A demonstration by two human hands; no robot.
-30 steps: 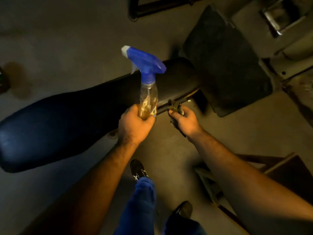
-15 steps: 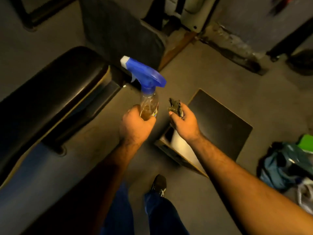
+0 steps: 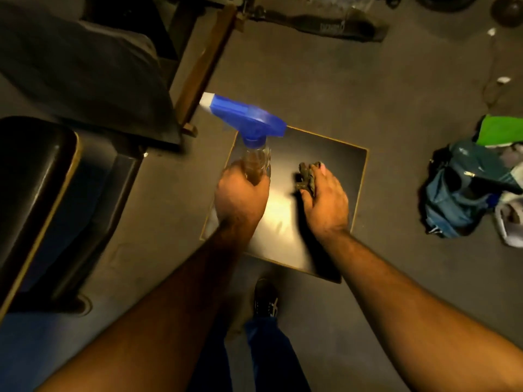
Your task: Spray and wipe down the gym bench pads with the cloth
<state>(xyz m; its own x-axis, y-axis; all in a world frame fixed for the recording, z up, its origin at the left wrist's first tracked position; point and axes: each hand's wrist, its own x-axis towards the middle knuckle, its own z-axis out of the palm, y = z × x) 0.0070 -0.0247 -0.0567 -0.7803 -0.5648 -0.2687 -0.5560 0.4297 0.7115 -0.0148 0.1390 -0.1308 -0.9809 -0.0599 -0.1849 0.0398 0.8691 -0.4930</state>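
The spray bottle is gripped upright in the left hand, the fingers curled round its clear body and none of them seen on the trigger; its blue head points up and to the left. The cloth, a dark crumpled wad, is pinched in the curled fingers of the right hand, just to the right of the bottle. The bench pad lies well to the left of the bottle at the frame edge, with a second grey pad above and to the left of it. Directly beneath the bottle and both hands a dark square panel rests on the floor, and a heap of bags lies far to the right.

For the step to be done well, the nozzle would best be swung left over the black pad before the trigger is squeezed (a grip higher on the neck seems needed), with the cloth brought across close behind so the mist is wiped before it runs.

No brand or label can be read on the bottle. Pale writing shows on a dark strap above and to the right of the bottle, but it is too blurred to make out.
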